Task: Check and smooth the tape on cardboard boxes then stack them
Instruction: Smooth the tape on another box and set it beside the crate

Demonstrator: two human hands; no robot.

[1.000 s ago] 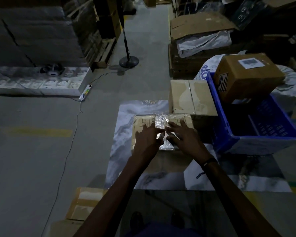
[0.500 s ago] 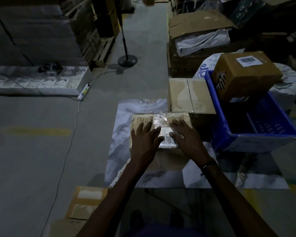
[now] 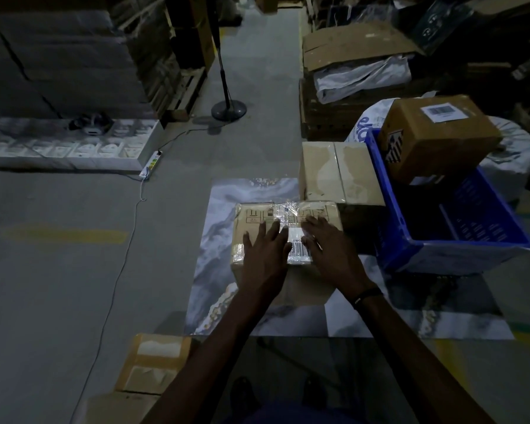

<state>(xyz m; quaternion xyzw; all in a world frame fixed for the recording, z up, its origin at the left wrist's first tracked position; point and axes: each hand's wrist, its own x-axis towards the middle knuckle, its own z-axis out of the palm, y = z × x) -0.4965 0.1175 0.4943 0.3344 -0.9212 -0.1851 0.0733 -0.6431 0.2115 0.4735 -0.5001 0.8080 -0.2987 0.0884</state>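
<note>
Mid-frame on the marbled sheet [image 3: 214, 240], both the left hand [image 3: 265, 255] and right hand [image 3: 329, 250] press flat and open on the taped cardboard box [image 3: 300, 286], so smoothing seems underway, stacking beside the taller box [image 3: 340, 174] undone.

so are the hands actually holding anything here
Nothing is gripped: the left hand and right hand lie flat, fingers spread, on the taped top of the box.

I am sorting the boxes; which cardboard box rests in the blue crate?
The brown box with the white barcode label on top, tilted on the blue crate's rim; the others sit on the floor or mat.
</note>
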